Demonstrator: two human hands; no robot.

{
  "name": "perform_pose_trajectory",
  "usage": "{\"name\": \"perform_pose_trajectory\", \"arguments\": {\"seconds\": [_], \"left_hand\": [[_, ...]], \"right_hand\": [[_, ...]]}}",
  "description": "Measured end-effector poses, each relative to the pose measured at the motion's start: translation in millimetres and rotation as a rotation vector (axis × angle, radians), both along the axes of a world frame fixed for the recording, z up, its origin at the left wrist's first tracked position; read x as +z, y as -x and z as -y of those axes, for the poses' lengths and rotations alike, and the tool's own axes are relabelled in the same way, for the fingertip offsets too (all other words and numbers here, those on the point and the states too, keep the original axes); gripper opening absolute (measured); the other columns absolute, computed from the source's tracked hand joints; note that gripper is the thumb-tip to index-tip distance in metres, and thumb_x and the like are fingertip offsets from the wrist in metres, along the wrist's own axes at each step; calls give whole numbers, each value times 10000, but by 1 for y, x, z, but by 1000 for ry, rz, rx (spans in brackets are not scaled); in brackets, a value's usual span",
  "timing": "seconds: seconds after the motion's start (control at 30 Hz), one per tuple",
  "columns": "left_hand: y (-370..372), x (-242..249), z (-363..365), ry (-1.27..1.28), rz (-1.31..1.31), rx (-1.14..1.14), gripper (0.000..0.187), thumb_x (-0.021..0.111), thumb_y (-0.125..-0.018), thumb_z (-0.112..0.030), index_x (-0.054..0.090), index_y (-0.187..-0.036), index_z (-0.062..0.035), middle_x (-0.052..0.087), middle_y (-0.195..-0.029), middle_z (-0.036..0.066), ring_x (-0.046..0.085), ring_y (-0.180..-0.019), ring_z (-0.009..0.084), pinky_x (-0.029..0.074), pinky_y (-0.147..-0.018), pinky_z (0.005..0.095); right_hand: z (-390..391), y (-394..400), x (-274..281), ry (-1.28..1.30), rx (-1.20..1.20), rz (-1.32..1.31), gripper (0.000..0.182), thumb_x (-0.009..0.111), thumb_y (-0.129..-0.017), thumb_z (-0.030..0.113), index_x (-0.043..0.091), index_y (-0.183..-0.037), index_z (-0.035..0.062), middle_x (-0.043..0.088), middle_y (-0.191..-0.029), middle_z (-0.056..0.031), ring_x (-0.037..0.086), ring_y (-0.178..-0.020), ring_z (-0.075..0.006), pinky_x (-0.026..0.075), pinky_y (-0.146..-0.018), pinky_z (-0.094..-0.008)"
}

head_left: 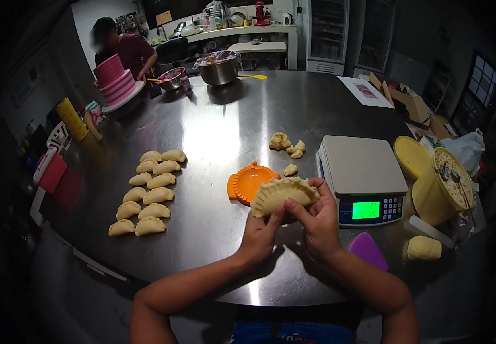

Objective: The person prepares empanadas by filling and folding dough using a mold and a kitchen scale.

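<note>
Between my two hands I hold a raw empanada (282, 195), a half-moon of pale dough with a crimped edge facing up and away. My left hand (262, 232) grips its lower left side, thumb on the near face. My right hand (319, 221) grips the right end, its thumb also pressed on the near face. Just behind the empanada, an orange dough press (248, 182) lies open on the steel table, partly covered by it. Scraps of dough (287, 144) sit beyond, with one small piece (290, 169) closer. To the left, several shaped empanadas (159, 195) lie in two columns.
A digital scale (362, 166) stands right of my hands, with a purple scraper (368, 251) and dough block (424, 248) nearer me. A yellow tub of filling (443, 183) is far right. Across the steel table (305, 109), a person (124, 51) stands by a pink tiered cake (113, 80).
</note>
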State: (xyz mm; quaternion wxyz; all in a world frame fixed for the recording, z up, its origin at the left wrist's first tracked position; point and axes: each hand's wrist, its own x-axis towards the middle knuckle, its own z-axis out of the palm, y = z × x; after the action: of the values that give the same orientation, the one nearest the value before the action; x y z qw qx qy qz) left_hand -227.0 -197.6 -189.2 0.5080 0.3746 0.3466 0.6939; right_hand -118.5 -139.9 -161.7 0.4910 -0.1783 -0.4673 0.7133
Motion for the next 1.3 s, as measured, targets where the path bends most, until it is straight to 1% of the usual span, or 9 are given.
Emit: {"name": "perform_pose_trajectory", "arguments": {"seconds": [0.1,0.17,0.23,0.37,0.53,0.6,0.77,0.93,1.3], "left_hand": [[15,0,-1,19,-82,-37,462,481,-1017,-335,429,-1330,0,578,-1245,156,618,-1112,252,510,-971,404],[22,5,-3,49,-46,8,373,552,-998,-255,517,-1259,9,640,-1141,120,654,-1027,204,551,-859,326],[31,5,-8,34,-80,-19,372,560,-994,-243,517,-1243,31,647,-1119,134,662,-999,202,557,-858,319],[35,6,-8,-3,-222,-46,348,579,-983,-197,523,-1228,43,647,-1109,141,663,-993,196,559,-867,312],[37,9,-8,-41,-202,-8,322,609,-963,-157,542,-1217,30,659,-1090,122,663,-985,173,551,-859,295],[39,13,-7,-28,-315,-144,326,636,-947,-157,557,-1209,20,672,-1059,97,664,-955,145,543,-830,269],[33,10,-4,-19,-366,-319,303,670,-923,-165,609,-1154,21,686,-1004,69,661,-907,114,530,-811,251],[36,14,-5,41,-401,-339,320,691,-911,-193,627,-1135,25,693,-992,78,668,-895,118,535,-813,259],[41,19,-3,80,-335,-370,374,702,-903,-235,618,-1146,36,698,-986,91,675,-891,124,541,-821,254]], "right_hand": [[-15,-6,-3,-71,57,165,413,701,-870,22,400,-1152,45,655,-1036,-125,658,-919,-154,541,-809,-261],[-22,-8,8,-33,65,177,443,703,-876,43,432,-1224,5,680,-1004,-125,663,-900,-143,537,-798,-252],[-36,-17,13,-122,156,355,447,698,-881,58,494,-1268,-35,696,-964,-123,668,-890,-135,539,-793,-244],[-53,-27,5,-342,167,457,299,705,-867,52,633,-1144,-35,701,-913,-84,669,-845,-108,544,-754,-235],[-54,-26,3,-388,99,445,264,708,-874,87,660,-1116,-6,697,-932,-70,654,-790,-99,535,-720,-227],[-53,-26,6,-405,49,447,253,708,-879,105,667,-1105,-1,696,-941,-70,650,-776,-98,530,-711,-223],[-56,-33,9,-441,390,522,264,708,-886,143,664,-1099,-6,696,-951,-72,647,-816,-97,530,-725,-236],[-55,-35,15,-363,376,431,230,716,-876,125,676,-1055,-15,701,-930,-72,668,-828,-112,539,-779,-254],[-56,-35,15,-865,111,447,130,703,-777,-23,703,-895,29,698,-849,-65,673,-788,-118,551,-728,-250]]}}
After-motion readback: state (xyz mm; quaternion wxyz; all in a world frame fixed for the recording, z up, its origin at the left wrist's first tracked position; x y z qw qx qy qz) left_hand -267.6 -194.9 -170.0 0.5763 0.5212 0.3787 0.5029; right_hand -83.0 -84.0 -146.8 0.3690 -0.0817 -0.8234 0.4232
